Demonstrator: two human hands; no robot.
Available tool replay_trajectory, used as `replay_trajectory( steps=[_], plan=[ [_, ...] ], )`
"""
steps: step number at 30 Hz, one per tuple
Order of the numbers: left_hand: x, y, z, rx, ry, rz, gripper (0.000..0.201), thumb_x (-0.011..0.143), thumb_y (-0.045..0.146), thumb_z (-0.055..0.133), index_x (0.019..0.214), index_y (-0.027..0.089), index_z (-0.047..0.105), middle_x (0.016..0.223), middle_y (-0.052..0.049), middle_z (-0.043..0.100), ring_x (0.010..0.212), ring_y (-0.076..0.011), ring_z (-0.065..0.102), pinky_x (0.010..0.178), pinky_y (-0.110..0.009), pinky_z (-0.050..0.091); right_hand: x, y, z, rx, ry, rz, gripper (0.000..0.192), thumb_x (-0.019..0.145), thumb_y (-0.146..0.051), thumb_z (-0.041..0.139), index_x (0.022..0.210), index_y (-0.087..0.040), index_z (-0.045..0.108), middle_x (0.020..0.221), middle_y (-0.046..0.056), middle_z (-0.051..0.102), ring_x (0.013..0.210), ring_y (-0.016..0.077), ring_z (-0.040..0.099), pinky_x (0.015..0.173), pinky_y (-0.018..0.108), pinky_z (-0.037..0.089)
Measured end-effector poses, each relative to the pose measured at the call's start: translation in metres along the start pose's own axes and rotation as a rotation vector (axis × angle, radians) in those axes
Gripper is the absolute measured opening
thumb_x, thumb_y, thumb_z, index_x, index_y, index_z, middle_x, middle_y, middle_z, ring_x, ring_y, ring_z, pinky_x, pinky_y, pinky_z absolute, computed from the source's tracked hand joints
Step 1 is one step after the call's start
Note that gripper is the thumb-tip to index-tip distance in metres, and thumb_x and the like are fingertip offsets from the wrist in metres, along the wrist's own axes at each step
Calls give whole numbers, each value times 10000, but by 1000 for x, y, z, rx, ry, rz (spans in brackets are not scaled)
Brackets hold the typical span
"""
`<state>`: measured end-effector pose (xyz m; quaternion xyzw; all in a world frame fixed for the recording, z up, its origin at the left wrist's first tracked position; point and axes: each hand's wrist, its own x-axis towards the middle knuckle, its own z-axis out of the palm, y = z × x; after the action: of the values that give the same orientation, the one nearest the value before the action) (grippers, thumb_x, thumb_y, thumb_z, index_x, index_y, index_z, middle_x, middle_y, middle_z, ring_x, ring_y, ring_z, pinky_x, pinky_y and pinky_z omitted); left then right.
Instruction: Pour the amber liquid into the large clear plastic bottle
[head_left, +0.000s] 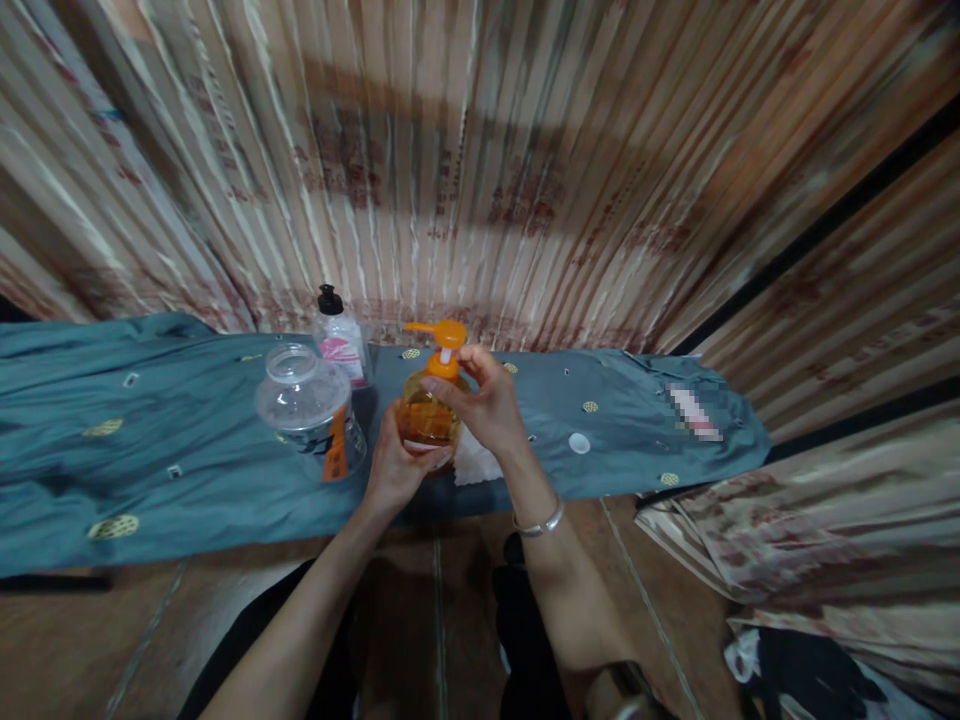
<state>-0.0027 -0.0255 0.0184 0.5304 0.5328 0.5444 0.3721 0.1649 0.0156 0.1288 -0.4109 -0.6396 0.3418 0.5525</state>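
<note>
Between my two hands is a pump bottle (pixel 431 412) of amber liquid with an orange pump head whose spout points left. My left hand (pixel 397 460) wraps round the bottle's lower left side. Up at the collar, my right hand (pixel 489 398) grips the bottle's right side, fingers curled just below the pump head. A white cloth or tissue (pixel 477 462) lies under my right wrist, partly hidden. To the left stands a clear, open-mouthed plastic jar (pixel 304 405) with an orange label. Behind it is a clear bottle (pixel 342 345) with a black cap and a pink label.
A blue-green patterned cloth (pixel 202 440) covers the narrow table. A small white disc (pixel 579 443) and a blurred-out pinkish-white item (pixel 694 413) lie to the right. A pleated curtain (pixel 420 180) hangs close behind. Dark bags (pixel 814 670) sit on the floor at lower right.
</note>
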Motion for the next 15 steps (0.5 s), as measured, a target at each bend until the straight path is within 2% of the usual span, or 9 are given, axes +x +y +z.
replay_trajectory(
  steps=[5,11,15],
  plan=[
    [-2,4,1,-56,-19,-31,1067,646,417,1142,1552,232,608,1451,-160,867,926,-294,942,917,-472,805,-2,-7,1,-45,-66,-8,562,877,-731,1035,1148,-305,788,1185,53,889,1180,318,823,1153,492,668],
    [-2,5,3,-97,-22,-29,1045,636,408,1129,1524,244,603,1455,-160,879,926,-296,948,832,-426,811,-2,-14,-7,-70,-162,-48,567,948,-842,919,1146,-330,780,1205,40,897,1175,307,822,1125,472,679],
    [-2,5,3,-90,-25,-37,1033,653,374,1106,1539,248,590,1381,-140,900,830,-281,935,770,-415,803,-5,-16,-7,-104,-176,-69,590,997,-855,856,1259,-330,792,1229,42,888,1214,323,826,1149,486,675]
  ],
)
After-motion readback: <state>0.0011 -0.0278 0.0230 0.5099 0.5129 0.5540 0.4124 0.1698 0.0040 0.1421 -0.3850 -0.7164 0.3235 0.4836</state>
